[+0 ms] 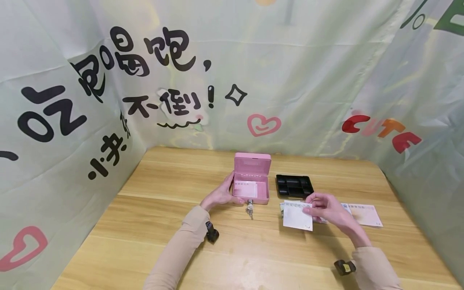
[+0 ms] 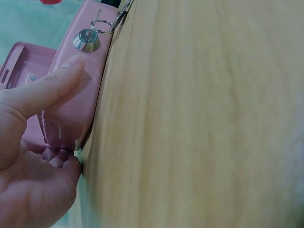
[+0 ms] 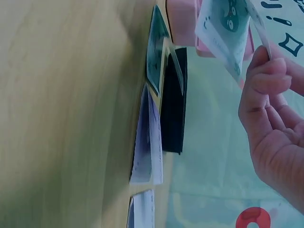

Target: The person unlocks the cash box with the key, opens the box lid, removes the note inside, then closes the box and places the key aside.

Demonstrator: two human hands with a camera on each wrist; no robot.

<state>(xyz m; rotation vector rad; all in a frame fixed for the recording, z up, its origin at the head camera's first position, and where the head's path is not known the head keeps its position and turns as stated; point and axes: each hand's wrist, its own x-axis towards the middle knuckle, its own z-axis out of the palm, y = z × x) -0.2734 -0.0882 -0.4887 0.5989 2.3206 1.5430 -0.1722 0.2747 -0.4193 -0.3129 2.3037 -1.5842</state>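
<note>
On the pale wood-grain tabletop (image 1: 232,253), an open pink rectangular metal box (image 1: 253,178) lies in the grip of the left hand (image 1: 222,195), well left of the right hand (image 1: 330,209), whose thumb and fingers pinch a thin white printed paper sheet (image 1: 297,218) by its edge.

Cloth backdrop (image 1: 308,84): "CUTE" (image 1: 388,125) right of pink heart (image 1: 264,128); black "喝饱, 不倒!" (image 1: 181,102) upper left (held paper's (image 1: 298,218) print too small).
</note>
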